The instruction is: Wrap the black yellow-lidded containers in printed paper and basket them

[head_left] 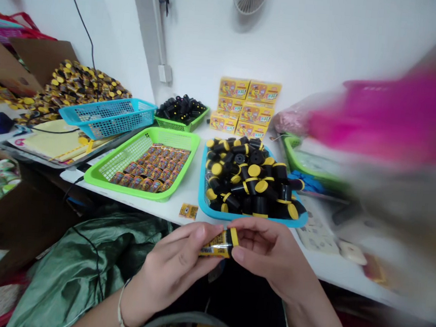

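Between my two hands, just off the table's front edge, is a small canister [218, 244] with a yellow lid, a black band and a yellow printed label around its body. My left hand [183, 257] is closed around the labelled end. At the lid end, my right hand [267, 252] pinches it with thumb and fingers. A blue basket [251, 219] right behind my hands is heaped with black canisters with yellow lids [255, 179]. Flat on the table lies one printed yellow label [188, 211]. To its left, a green basket [142, 194] holds rows of printed labels [156, 168].
Stacked yellow boxes [246, 107] stand against the wall. At the back are a green basket of black parts [182, 109] and a blue basket [107, 115]. A pile of labelled canisters [83, 83] lies far left. A blurred pink shape [405, 119] fills the right side.
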The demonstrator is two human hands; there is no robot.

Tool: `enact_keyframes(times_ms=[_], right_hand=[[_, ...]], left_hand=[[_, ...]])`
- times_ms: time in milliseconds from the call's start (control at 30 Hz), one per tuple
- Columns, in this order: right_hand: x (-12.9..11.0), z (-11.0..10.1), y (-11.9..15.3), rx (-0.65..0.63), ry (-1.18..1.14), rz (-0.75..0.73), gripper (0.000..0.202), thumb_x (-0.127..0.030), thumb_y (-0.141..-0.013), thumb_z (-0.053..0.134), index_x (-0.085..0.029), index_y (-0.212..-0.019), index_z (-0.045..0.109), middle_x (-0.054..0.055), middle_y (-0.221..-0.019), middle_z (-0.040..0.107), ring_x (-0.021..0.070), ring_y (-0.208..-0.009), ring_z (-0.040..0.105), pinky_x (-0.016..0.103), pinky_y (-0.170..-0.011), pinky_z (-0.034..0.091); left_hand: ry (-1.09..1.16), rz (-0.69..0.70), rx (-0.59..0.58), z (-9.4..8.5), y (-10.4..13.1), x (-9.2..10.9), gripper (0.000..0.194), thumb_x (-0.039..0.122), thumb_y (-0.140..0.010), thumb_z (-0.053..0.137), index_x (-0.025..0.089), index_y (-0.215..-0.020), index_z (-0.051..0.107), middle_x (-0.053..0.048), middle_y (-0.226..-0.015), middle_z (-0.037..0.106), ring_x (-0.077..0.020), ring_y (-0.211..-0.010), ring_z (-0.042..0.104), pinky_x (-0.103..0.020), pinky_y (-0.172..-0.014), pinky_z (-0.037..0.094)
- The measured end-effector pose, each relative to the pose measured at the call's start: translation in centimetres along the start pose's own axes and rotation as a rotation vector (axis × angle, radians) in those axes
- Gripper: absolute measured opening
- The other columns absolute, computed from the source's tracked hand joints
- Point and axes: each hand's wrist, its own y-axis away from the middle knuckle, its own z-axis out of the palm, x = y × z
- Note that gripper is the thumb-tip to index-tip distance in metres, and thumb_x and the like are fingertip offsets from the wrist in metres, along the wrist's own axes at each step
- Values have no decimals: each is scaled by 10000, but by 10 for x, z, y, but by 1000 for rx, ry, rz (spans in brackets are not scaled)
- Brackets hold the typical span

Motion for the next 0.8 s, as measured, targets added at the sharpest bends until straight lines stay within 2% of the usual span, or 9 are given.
enact_keyframes(times_ms=[167,267,400,467,533,600,667,733,800], right_hand=[[4,-2,-5,-26,192,-297,254,-248,-725,884,-308,-961,808,25,-1025,744,140,-855,731,221,-706,615],[2,-4,-5,-22,473,-459,312,-304,-794,843,-328,-1096,772,45,-1143,684,160,-894,725,259,-719,638],[7,1,-1,-24,872,-716,652,-415,-826,810,-308,-1412,545,86,-1325,603,220,-1149,662,336,-981,599],[15,8,1,-19,1006,-817,705,-362,-887,752,-249,-1496,415,127,-1384,554,254,-1299,572,381,-1086,539],[24,16,1,31,1115,-894,734,-266,-924,681,-173,-1548,306,178,-1400,508,283,-1346,520,422,-1095,532],[30,21,-2,119,1173,-977,752,-190,-911,644,-121,-1557,267,206,-1365,496,308,-1327,515,464,-1067,548],[31,23,-4,181,1183,-1060,701,-135,-889,630,-120,-1521,327,191,-1289,533,300,-1251,555,476,-1031,561],[27,24,-6,173,1160,-1106,613,-101,-866,624,-138,-1444,421,165,-1230,585,281,-1190,586,466,-1017,559],[21,25,-5,112,1101,-1095,545,-96,-826,622,-153,-1353,493,141,-1194,637,269,-1164,606,455,-1018,553]], left_hand=[[-41,-64,36,4,4,1,1003,95,-850,776,168,-1626,145,-133,-1154,793,-183,-1072,757,-269,-1013,565],[11,-222,79,7,7,3,1125,124,-812,820,267,-1634,64,-85,-1166,796,-184,-1021,776,-278,-981,591],[264,-548,222,14,2,10,1232,130,-759,866,381,-1620,22,-24,-1139,808,-183,-975,789,-296,-941,620],[437,-641,288,18,-3,13,1190,130,-764,861,383,-1620,76,-14,-1103,815,-170,-960,788,-272,-923,622],[563,-676,313,21,-9,14,1096,128,-786,842,361,-1616,166,-21,-1087,813,-155,-955,781,-244,-902,620],[646,-699,294,23,-12,14,1005,134,-814,818,342,-1604,234,-30,-1093,800,-142,-977,765,-235,-917,604],[731,-736,241,21,-14,11,966,148,-832,802,348,-1599,249,-35,-1112,772,-135,-1003,744,-242,-938,584],[835,-786,155,17,-16,8,974,189,-820,820,350,-1596,254,-37,-1126,731,-138,-993,724,-243,-912,579],[981,-880,-12,12,-18,5,950,270,-824,825,334,-1588,264,-27,-1053,711,-142,-912,715,-236,-818,583]])
